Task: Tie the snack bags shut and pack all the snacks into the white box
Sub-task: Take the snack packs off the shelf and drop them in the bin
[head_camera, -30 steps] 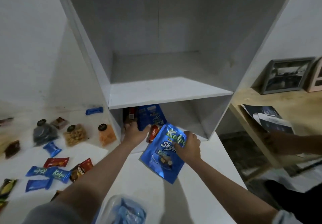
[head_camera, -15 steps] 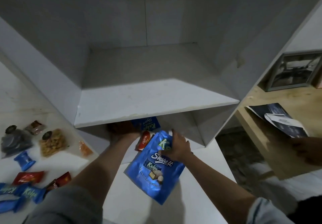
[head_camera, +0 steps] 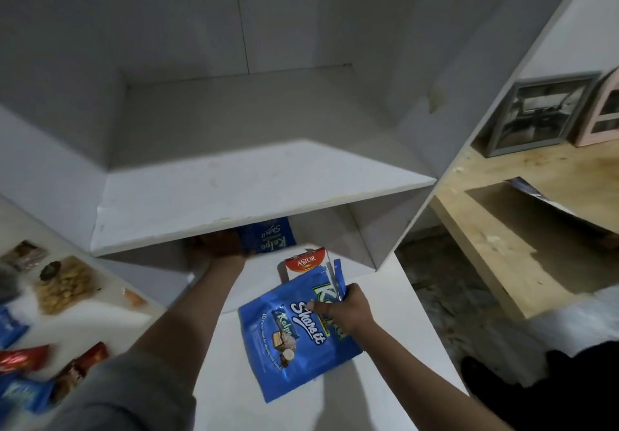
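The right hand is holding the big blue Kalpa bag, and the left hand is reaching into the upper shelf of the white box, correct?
Not quite. In the head view the left hand reaches into the lower compartment under the shelf, not the upper one. The right hand does hold the blue Kalpa bag.

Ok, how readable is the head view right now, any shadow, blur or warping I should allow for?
Head view: dim overall; the lower compartment under the shelf is in deep shadow, so the left hand on the dark blue pack is barely readable. The blue snack bag in the right hand reads sharp. Wide-angle warping bends the shelf edges, and the snacks at the left edge are smeared.
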Tool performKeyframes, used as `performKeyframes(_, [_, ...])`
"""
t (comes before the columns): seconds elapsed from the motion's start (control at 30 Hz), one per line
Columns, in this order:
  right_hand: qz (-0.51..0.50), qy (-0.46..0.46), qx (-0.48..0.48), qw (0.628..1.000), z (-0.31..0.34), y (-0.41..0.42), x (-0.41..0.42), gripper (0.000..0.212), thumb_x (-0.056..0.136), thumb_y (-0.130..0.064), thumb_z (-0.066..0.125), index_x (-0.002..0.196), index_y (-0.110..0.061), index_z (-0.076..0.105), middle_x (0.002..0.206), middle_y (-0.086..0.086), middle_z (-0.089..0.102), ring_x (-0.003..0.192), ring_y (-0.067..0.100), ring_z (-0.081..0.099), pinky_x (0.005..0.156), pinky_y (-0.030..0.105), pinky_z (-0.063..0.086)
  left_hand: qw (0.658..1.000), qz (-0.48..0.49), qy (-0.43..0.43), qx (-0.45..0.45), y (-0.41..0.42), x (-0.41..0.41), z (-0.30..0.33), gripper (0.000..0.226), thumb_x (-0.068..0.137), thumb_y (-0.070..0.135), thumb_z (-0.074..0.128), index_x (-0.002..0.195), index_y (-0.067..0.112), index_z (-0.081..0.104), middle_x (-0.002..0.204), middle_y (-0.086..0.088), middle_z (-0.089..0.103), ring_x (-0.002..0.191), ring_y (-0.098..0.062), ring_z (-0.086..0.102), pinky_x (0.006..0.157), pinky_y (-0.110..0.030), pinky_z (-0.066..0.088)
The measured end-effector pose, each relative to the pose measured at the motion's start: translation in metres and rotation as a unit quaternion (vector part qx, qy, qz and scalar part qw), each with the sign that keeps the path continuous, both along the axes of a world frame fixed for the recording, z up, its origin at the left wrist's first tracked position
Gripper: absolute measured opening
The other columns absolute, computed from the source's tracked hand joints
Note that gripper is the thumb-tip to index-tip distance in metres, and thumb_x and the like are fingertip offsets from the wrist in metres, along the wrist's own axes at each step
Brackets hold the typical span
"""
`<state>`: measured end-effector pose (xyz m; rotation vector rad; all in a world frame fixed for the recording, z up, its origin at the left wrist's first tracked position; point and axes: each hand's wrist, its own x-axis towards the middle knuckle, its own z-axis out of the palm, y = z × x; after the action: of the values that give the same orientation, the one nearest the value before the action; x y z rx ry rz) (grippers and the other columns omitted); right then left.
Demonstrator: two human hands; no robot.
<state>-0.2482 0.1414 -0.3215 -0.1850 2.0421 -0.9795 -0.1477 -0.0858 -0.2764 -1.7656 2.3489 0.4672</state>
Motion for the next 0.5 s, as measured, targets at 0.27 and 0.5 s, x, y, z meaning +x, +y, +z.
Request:
performKeyframes(0.27, [-0.066,-0.068,-0.068,0.993,0.015,0.051,-0.005,0.045,0.063,-0.021,0.088,0.099,-0.003,0.067,0.086,0.010,0.076,0.073,0.027,0.073,0.065,0.037,0.060,0.985,-0.145,-0.076,-0.047,0.022,0.032,-0.013,0.081,0.076,0.066,0.057,0.142,0.025,0.036,0.152,-0.012,0.017,0.131,-0.041,0.031,0.099,-0.048,0.043])
performKeyframes(0.5, [-0.163,-0.091,-0.109,0.976,0.014,0.094,-0.001,0.041,0.068,-0.024,0.085,0.099,-0.003,0.068,0.084,0.013,0.076,0.074,0.032,0.073,0.071,0.043,0.060,0.963,-0.214,-0.090,-0.133,0.084,0.076,-0.009,0.083,0.066,0.069,0.066,0.135,0.031,0.044,0.147,-0.015,0.019,0.126,-0.042,0.030,0.104,-0.052,0.032])
